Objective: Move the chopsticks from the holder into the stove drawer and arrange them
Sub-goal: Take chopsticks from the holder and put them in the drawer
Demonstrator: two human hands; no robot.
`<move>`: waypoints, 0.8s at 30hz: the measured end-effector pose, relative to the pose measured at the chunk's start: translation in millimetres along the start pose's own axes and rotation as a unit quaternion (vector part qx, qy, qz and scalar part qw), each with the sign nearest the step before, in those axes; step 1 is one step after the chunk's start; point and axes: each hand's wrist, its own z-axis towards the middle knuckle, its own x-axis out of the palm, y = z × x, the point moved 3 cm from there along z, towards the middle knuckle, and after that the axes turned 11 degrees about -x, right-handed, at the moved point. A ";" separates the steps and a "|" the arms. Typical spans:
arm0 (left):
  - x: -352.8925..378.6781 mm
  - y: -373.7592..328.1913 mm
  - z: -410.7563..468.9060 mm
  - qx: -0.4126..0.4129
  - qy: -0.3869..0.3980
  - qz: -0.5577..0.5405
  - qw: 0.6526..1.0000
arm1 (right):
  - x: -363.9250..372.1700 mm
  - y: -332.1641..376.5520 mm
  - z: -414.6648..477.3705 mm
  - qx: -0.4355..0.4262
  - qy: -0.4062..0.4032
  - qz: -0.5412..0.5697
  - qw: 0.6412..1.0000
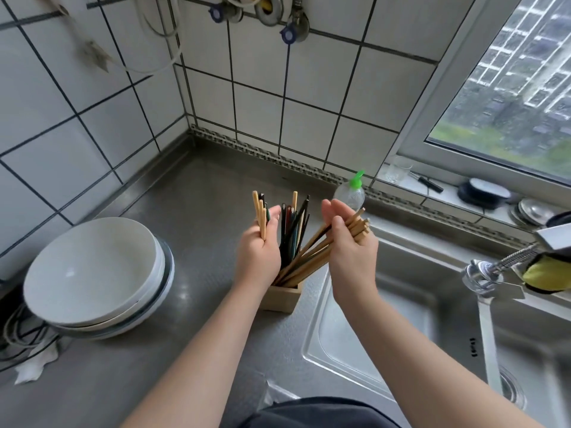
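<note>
A small wooden holder [282,299] stands on the steel counter beside the sink. Dark chopsticks [292,230] stand upright in it. My left hand [258,254] grips a few pale wooden chopsticks [259,211] whose ends stick up above my fingers. My right hand [350,242] is closed around a slanted bundle of wooden chopsticks [312,257]; their lower ends still reach into the holder. The stove drawer is not in view.
A stack of white bowls [92,273] sits on the counter [200,211] to the left. A soap bottle with a green pump [352,193] stands behind my right hand. The sink [401,319] and a faucet [485,270] lie to the right. Cables [21,335] sit at far left.
</note>
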 end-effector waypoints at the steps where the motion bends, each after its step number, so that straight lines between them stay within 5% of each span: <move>1: -1.4 -4.6 -2.1 0.006 -0.005 -0.001 1.000 | -1.2 4.4 1.6 -0.003 -0.001 0.013 1.000; 24: -42.4 -140.0 -71.7 0.237 -0.063 -0.026 0.969 | -52.8 154.5 18.9 -0.164 -0.007 0.191 0.968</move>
